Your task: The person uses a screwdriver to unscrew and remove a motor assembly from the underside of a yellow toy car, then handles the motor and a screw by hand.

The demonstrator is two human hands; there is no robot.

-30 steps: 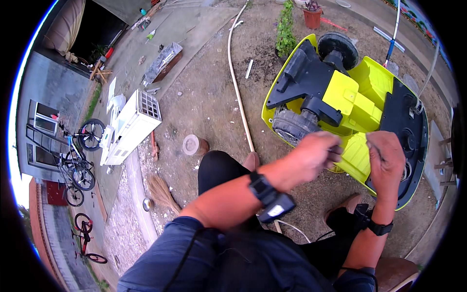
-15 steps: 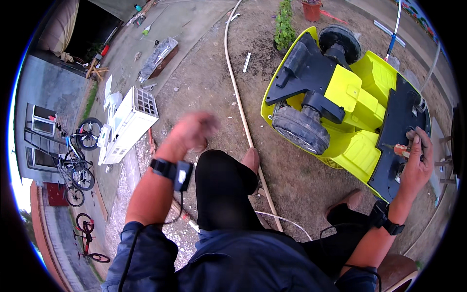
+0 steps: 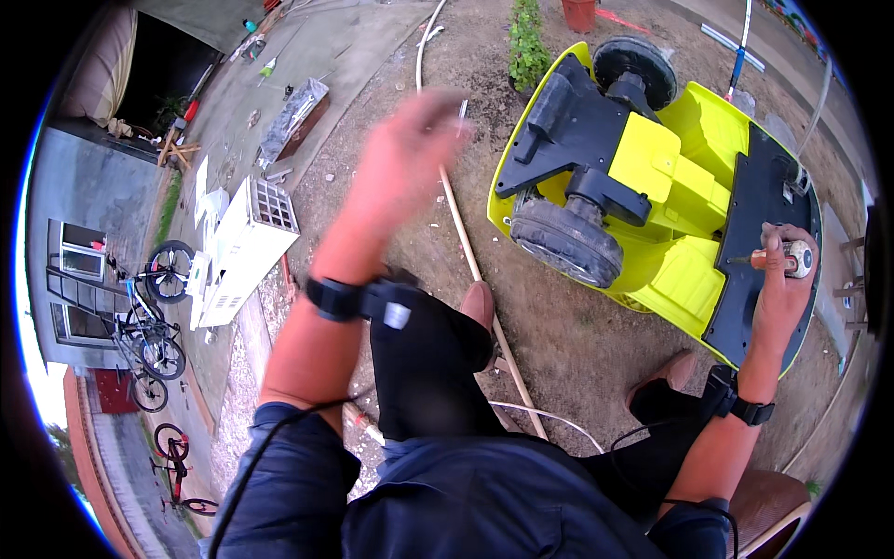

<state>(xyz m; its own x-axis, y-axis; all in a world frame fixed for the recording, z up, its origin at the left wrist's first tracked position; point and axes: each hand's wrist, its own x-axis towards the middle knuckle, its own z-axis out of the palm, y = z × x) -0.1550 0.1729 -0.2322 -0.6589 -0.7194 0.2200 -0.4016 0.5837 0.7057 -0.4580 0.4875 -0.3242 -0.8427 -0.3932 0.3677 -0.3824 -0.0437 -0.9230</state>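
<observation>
A yellow and black ride-on toy car (image 3: 675,275) lies overturned on the dirt at my right, its black underside panels and grey-black wheel (image 3: 566,240) facing up. My right hand (image 3: 784,284) is closed around a screwdriver (image 3: 798,259) with a red and whitish handle, over the black end panel (image 3: 759,205). Its thin shaft points left between my fingers; I cannot tell whether it touches the panel. My left hand (image 3: 410,144) is in the air left of the car, apart from it. Its fingers are smeared by motion, so their state does not show.
A pale hose (image 3: 453,210) runs along the ground between my left hand and the car. Beyond the car stand a leafy plant (image 3: 528,51) and a reddish pot (image 3: 579,13). A white cabinet-like unit (image 3: 244,247) and several bicycles (image 3: 156,345) are at the left.
My left hand has swung up and forward, away from my knee. My right hand has turned and shifted slightly, so the screwdriver's handle end now shows. The view has moved a little.
</observation>
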